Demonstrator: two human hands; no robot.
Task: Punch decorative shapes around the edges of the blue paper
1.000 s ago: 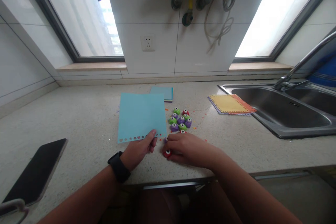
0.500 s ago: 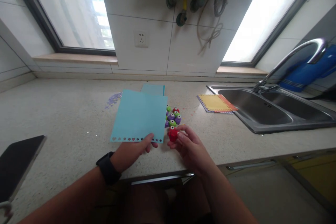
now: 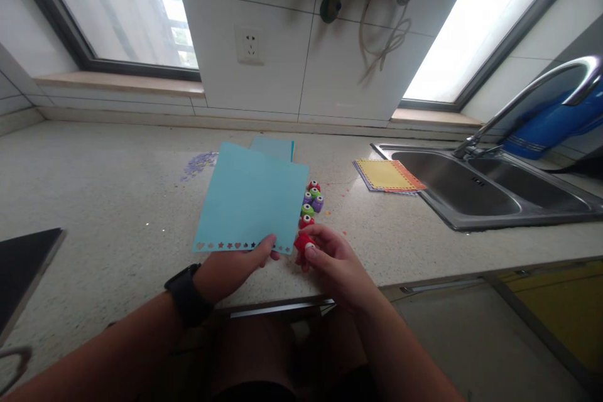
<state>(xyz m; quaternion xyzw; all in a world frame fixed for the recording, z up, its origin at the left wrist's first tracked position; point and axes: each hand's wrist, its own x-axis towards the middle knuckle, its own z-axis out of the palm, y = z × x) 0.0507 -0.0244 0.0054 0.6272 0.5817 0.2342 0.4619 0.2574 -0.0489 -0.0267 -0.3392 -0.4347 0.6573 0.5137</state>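
My left hand (image 3: 238,269) pinches the lower edge of a light blue sheet of paper (image 3: 252,201), thumb on top. Punched hearts, stars and other small shapes run along that edge. Between the fingers of my right hand (image 3: 339,267) is a small red craft punch (image 3: 303,243) with a white eye, tipped over beside the sheet's lower right corner. Behind it stand several similar punches, among them a red one (image 3: 306,220), a green one (image 3: 307,209) and a purple one (image 3: 318,203). The sheet covers part of that area.
More blue paper (image 3: 273,147) lies behind the sheet. Purple and yellow confetti (image 3: 200,164) is scattered at left. Punched yellow and orange sheets (image 3: 384,174) lie near the sink (image 3: 452,224). A dark flat object (image 3: 28,270) sits at the left edge of the counter (image 3: 117,213).
The red punch in my right hand has been turned, its eye now facing toward me. The sheet's right side has shifted slightly right, and the camera view has tilted down.
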